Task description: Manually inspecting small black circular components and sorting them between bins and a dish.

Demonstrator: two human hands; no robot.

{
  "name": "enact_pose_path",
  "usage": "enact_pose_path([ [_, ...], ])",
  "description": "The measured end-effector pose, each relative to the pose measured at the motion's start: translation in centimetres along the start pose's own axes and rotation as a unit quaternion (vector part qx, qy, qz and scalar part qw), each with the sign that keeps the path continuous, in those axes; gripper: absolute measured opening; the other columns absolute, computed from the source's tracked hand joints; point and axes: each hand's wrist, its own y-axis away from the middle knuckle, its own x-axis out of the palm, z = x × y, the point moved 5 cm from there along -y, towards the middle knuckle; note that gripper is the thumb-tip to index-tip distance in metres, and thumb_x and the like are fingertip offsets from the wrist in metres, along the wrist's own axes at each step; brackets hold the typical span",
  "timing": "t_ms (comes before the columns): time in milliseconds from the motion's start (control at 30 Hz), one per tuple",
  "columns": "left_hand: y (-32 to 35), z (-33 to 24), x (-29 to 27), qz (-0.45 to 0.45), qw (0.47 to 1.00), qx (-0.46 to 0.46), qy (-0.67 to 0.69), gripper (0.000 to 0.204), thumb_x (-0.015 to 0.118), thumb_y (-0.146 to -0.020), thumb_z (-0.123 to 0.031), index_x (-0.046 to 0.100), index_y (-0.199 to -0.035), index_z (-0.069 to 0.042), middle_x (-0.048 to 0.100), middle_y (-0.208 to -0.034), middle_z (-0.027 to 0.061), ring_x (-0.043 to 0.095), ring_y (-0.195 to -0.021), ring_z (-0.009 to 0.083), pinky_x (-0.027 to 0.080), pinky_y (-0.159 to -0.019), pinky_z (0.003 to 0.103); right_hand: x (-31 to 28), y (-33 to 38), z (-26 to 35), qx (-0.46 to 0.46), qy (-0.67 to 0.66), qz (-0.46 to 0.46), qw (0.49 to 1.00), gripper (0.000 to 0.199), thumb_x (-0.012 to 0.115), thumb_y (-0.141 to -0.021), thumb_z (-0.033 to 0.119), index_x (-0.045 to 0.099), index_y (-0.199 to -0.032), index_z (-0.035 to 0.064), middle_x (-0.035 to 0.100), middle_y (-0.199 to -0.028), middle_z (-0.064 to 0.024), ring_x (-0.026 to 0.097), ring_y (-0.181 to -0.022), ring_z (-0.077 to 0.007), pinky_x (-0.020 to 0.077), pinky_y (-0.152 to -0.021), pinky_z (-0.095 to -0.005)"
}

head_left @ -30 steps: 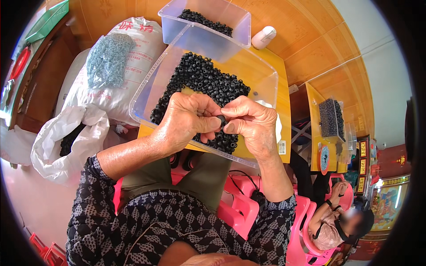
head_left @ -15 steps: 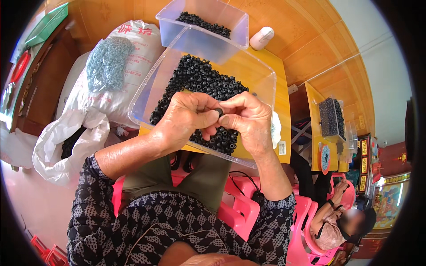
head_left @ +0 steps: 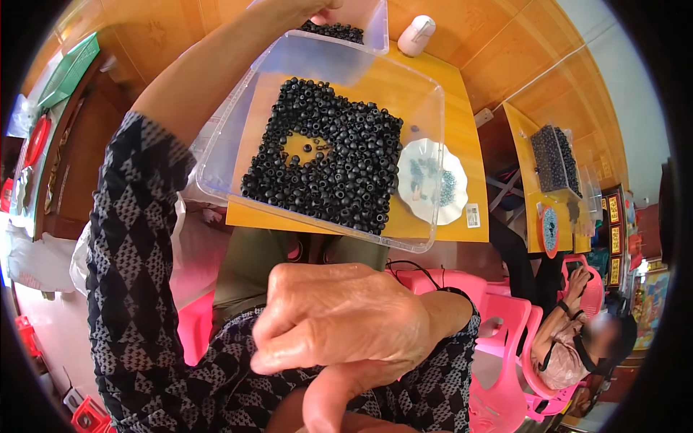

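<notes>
A large clear plastic bin [head_left: 440, 166] stands tilted on the yellow table, with many small black round pieces with holes [head_left: 354, 166] spread over its bottom. Behind it, a second clear bin [head_left: 377, 25] holds more of the same pieces. My left hand [head_left: 321, 10] reaches over to that back bin; the picture's upper edge cuts most of it off, so its grip does not show. Close to my chest, in front of the large bin, is my right hand [head_left: 343, 321] with its fingers curled in. Whatever those fingers hold, if anything, is hidden.
Right of the black pieces, a white scalloped plate [head_left: 451, 206] carries small bluish bits. A pale bottle [head_left: 416, 36] stands at the back. Pink plastic chairs [head_left: 498, 390] and a seated person [head_left: 567, 346] are at the right, near another yellow table [head_left: 514, 130].
My hands have parted from a black piece pinched between them above the large bin. The left went up to the back bin; the right came back toward my chest.
</notes>
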Motion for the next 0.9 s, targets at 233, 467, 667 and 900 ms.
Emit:
enact_pose_path([
  [233, 0.9, 4.0, 0.9, -0.138, 0.962, 0.042, -0.232, 0.008, 0.059, -0.064, -0.007, 0.061, -0.065, 0.000, 0.060, -0.061, 0.0130, 0.058, -0.055, 0.0233, 0.045, -0.049, 0.035, -0.2, 1.9, -1.3, 0.069, -0.092, 0.021, 0.993, 0.031, 0.071, -0.068, 0.030, 0.058, -0.079, 0.0033, 0.054, -0.075, -0.0059, 0.051, -0.069, -0.0228, 0.0414, -0.057, -0.0329],
  [467, 9.4, 7.8, 10.8, 0.184, 0.848, 0.074, -0.491, 0.008, 0.055, -0.066, -0.009, 0.060, -0.063, -0.003, 0.058, -0.064, 0.0175, 0.058, -0.066, 0.0356, 0.047, -0.063, 0.043, 0.6, 2.2, -1.2, 0.052, -0.067, -0.009, 0.996, 0.026, 0.074, -0.064, 0.019, 0.053, -0.068, 0.0045, 0.050, -0.069, -0.0048, 0.050, -0.064, -0.0227, 0.0397, -0.052, -0.0335],
  [667, 11.3, 12.6, 12.9, 0.292, 0.754, -0.050, -0.587, 0.006, 0.058, -0.064, -0.004, 0.061, -0.066, 0.001, 0.061, -0.070, 0.0205, 0.062, -0.072, 0.0342, 0.050, -0.061, 0.042, 0.4, 2.2, -0.6, 0.004, -0.065, -0.026, 0.998, 0.032, 0.076, -0.062, 0.018, 0.047, -0.064, 0.0046, 0.046, -0.067, -0.0056, 0.047, -0.062, -0.0234, 0.0376, -0.051, -0.0341],
  [900, 10.6, 12.3, 12.7, 0.213, 0.802, -0.024, -0.557, 0.013, 0.066, -0.061, -0.003, 0.066, -0.074, 0.000, 0.064, -0.077, 0.0188, 0.064, -0.074, 0.0327, 0.051, -0.060, 0.040, -0.4, 3.1, -0.2, 0.046, -0.045, -0.035, 0.997, 0.033, 0.077, -0.060, 0.017, 0.047, -0.065, 0.0052, 0.047, -0.068, -0.0053, 0.047, -0.062, -0.0236, 0.0384, -0.052, -0.0336],
])
